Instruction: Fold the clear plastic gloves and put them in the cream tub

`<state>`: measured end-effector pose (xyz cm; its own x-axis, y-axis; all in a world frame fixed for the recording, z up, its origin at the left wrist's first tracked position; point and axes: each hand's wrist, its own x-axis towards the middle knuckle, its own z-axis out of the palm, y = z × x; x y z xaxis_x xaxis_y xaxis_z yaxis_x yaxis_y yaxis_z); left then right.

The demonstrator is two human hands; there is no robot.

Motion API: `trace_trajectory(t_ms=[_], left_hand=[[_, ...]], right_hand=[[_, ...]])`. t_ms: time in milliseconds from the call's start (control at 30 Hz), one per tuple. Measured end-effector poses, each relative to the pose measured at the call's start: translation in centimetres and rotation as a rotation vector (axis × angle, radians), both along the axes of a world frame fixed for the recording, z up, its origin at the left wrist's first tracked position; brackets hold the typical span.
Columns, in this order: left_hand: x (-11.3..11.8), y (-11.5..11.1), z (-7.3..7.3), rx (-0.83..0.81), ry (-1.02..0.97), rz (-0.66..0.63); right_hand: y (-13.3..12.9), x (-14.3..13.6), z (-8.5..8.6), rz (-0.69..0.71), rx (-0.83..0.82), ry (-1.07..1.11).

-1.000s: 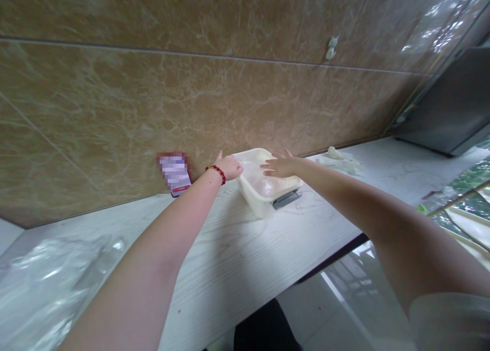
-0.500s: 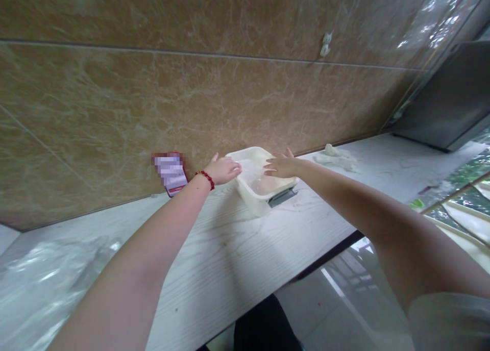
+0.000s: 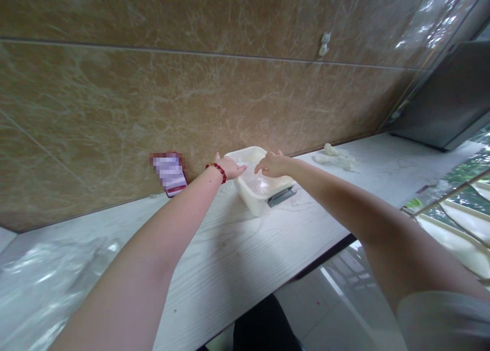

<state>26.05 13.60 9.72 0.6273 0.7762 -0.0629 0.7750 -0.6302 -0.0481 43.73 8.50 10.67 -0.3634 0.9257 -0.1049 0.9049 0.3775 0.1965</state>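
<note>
A white plastic tub (image 3: 255, 204) with a grey side latch (image 3: 282, 197) stands on the counter against the wall, its top uncovered. Something clear and whitish lies inside, too faint to name. My left hand (image 3: 231, 168), a red bead bracelet at its wrist, is at the tub's left rim with fingers extended and thumb apart; it holds nothing I can see. Over the right part of the opening is my right hand (image 3: 274, 165), palm down, its fingers bent downward and apart. No object shows in it.
A phone (image 3: 170, 175) leans on the tiled wall to the left. Clear plastic sheeting (image 3: 49, 284) covers the counter's near left. A crumpled pale cloth or glove (image 3: 337, 158) lies right of the tub, and a grey box-like object (image 3: 440, 96) stands at the far right.
My left hand has moved slightly right, further over the tub's rim. My right hand has shifted left, and its fingers have gone from spread to bent downward. The tub has stayed put.
</note>
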Motion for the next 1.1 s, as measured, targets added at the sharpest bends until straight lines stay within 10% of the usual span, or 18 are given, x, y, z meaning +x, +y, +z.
trace_trajectory(t_ms=[233, 567, 833, 1100], left_hand=[[0.9, 0.2, 0.2, -0.048, 0.053, 0.11], [-1.9, 1.8, 0.0, -0.084, -0.107, -0.166], [-4.0, 3.1, -1.8, 0.073, -0.956, 0.196], [-6.7, 0.7, -4.0, 0.075, -1.048, 0.262]], right_hand=[[1.8, -0.2, -1.3, -0.125, -0.086, -0.089], [3.0, -0.1, -1.8, -0.161, -0.119, -0.079], [2.3, 0.6, -1.5, -0.108, -0.024, -0.055], [1.6, 1.9, -0.8, -0.132, 0.204, 0.083]])
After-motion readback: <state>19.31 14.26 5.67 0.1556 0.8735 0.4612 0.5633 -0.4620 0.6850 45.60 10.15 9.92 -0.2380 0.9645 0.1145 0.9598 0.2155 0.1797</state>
